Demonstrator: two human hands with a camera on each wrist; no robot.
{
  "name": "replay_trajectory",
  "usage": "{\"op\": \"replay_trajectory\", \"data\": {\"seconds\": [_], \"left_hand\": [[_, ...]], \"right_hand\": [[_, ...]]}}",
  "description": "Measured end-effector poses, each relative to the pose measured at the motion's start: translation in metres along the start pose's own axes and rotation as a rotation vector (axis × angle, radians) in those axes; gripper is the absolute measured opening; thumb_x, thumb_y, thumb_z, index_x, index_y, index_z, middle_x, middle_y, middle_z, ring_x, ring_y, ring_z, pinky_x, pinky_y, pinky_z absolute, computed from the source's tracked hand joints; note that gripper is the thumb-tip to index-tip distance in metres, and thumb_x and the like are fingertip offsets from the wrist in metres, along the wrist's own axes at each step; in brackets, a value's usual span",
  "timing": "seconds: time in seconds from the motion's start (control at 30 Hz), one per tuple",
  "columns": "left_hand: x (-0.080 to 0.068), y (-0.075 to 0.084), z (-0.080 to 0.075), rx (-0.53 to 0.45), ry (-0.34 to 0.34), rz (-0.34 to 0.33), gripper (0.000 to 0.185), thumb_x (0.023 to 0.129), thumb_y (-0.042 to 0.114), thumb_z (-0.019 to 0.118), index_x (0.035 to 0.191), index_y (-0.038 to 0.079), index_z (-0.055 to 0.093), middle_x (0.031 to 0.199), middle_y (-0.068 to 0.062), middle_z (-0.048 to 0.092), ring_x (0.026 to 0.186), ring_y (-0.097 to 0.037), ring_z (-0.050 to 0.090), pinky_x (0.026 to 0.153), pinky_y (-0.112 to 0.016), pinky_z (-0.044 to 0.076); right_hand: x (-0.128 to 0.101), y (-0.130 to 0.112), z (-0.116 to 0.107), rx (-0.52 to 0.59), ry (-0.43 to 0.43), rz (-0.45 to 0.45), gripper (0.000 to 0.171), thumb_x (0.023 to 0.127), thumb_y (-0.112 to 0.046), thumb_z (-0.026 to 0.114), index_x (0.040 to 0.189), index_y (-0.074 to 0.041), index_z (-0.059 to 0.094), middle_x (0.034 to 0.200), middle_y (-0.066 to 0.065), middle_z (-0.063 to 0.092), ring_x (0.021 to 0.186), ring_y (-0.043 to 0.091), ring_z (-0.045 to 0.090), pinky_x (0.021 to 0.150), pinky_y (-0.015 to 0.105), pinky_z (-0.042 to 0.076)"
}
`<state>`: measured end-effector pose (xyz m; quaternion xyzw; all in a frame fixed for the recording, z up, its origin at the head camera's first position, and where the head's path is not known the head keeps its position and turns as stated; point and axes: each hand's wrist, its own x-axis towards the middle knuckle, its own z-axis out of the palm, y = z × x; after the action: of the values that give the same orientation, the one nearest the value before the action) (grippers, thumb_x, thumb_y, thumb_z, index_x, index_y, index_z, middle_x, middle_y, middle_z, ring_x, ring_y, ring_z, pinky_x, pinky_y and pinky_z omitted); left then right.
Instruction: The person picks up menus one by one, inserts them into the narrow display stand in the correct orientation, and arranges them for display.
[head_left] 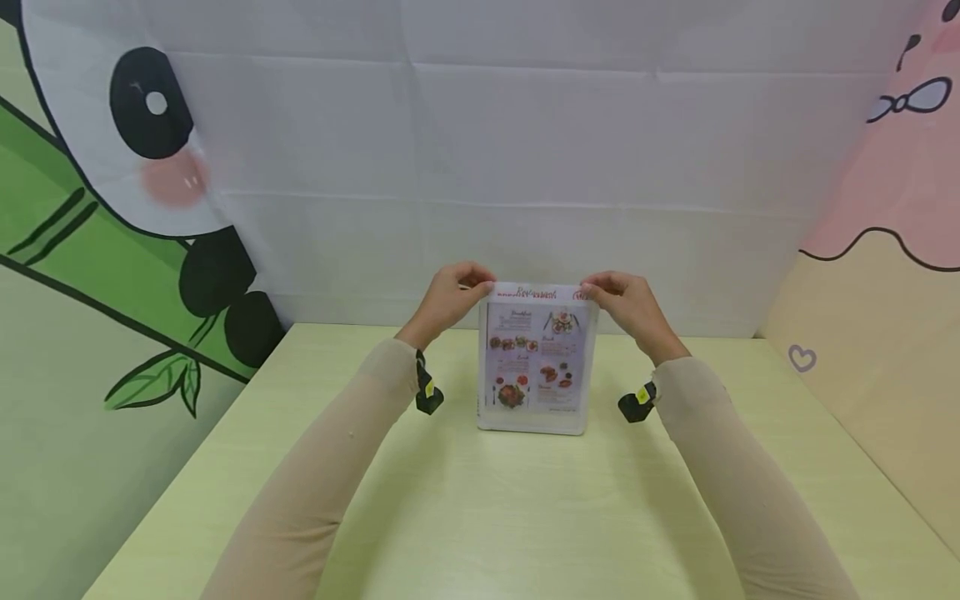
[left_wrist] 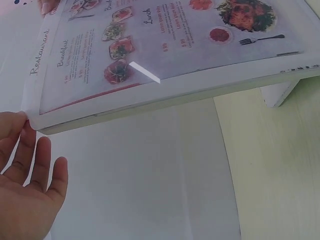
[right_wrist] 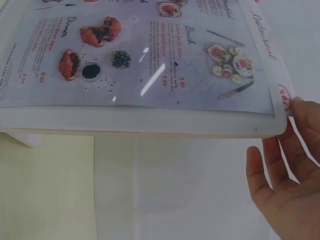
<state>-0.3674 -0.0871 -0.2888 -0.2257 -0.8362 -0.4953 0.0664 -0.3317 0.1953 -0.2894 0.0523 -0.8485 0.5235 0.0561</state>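
Reaching forward from the near edge of the pale green worktop (head_left: 487,517), two arms in beige sleeves stretch toward a clear menu stand (head_left: 537,367) that stands upright near the far middle of the surface. Small black wrist cameras hang under each forearm. The left hand (head_left: 448,298) pinches the top left corner of the printed menu sheet (head_left: 536,293), which pokes up out of the stand's top edge, and the right hand (head_left: 628,302) pinches the top right corner in the same way. From the left wrist view, the thumb meets the sheet's corner while the other fingers (left_wrist: 42,160) lie loosely extended beside it; the right wrist view shows the same on its side. Beyond the stand hangs a white cloth backdrop (head_left: 525,167), with a panda drawing (head_left: 135,125) at the left.
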Motion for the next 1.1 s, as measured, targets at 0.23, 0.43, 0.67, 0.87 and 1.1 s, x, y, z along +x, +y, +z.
{"op": "replay_trajectory", "data": {"seconds": [0.23, 0.43, 0.67, 0.87, 1.1], "left_hand": [[-0.001, -0.002, 0.0, 0.014, -0.017, -0.023, 0.018, 0.097, 0.021, 0.059, 0.107, 0.008, 0.066, 0.106, -0.009, 0.065, 0.1, -0.022, 0.057, 0.086, -0.038, 0.049], [-0.001, -0.004, 0.0, 0.026, -0.034, -0.027, 0.022, 0.097, 0.023, 0.058, 0.109, 0.007, 0.067, 0.107, -0.01, 0.065, 0.101, -0.023, 0.056, 0.09, -0.041, 0.048], [-0.001, -0.006, 0.0, 0.052, -0.051, -0.03, 0.024, 0.098, 0.025, 0.057, 0.111, 0.008, 0.067, 0.11, -0.01, 0.065, 0.104, -0.023, 0.057, 0.092, -0.041, 0.048], [-0.003, -0.006, 0.001, 0.053, -0.062, -0.043, 0.025, 0.098, 0.026, 0.056, 0.111, 0.007, 0.067, 0.11, -0.01, 0.065, 0.105, -0.024, 0.056, 0.093, -0.042, 0.048], [-0.004, -0.005, 0.0, 0.048, -0.065, -0.056, 0.026, 0.098, 0.027, 0.057, 0.111, 0.007, 0.067, 0.109, -0.01, 0.065, 0.105, -0.024, 0.056, 0.093, -0.043, 0.047]], "right_hand": [[-0.001, 0.003, 0.0, 0.007, -0.017, -0.007, 0.044, 0.096, -0.038, 0.058, 0.123, -0.003, 0.06, 0.118, 0.014, 0.061, 0.109, 0.026, 0.056, 0.106, 0.045, 0.042], [-0.002, 0.007, 0.0, 0.007, -0.034, -0.014, 0.047, 0.095, -0.041, 0.058, 0.123, -0.003, 0.06, 0.117, 0.015, 0.062, 0.107, 0.028, 0.059, 0.107, 0.048, 0.04], [-0.002, 0.011, 0.0, -0.003, -0.034, -0.008, 0.05, 0.095, -0.045, 0.057, 0.124, -0.004, 0.061, 0.115, 0.015, 0.064, 0.106, 0.027, 0.058, 0.106, 0.048, 0.04], [-0.004, 0.011, 0.0, -0.017, -0.043, -0.009, 0.05, 0.095, -0.044, 0.056, 0.124, -0.003, 0.061, 0.116, 0.017, 0.065, 0.109, 0.029, 0.057, 0.107, 0.048, 0.039], [-0.003, 0.012, 0.0, -0.032, -0.043, -0.011, 0.049, 0.095, -0.044, 0.056, 0.122, -0.003, 0.062, 0.115, 0.017, 0.065, 0.108, 0.03, 0.059, 0.107, 0.05, 0.039]]}}
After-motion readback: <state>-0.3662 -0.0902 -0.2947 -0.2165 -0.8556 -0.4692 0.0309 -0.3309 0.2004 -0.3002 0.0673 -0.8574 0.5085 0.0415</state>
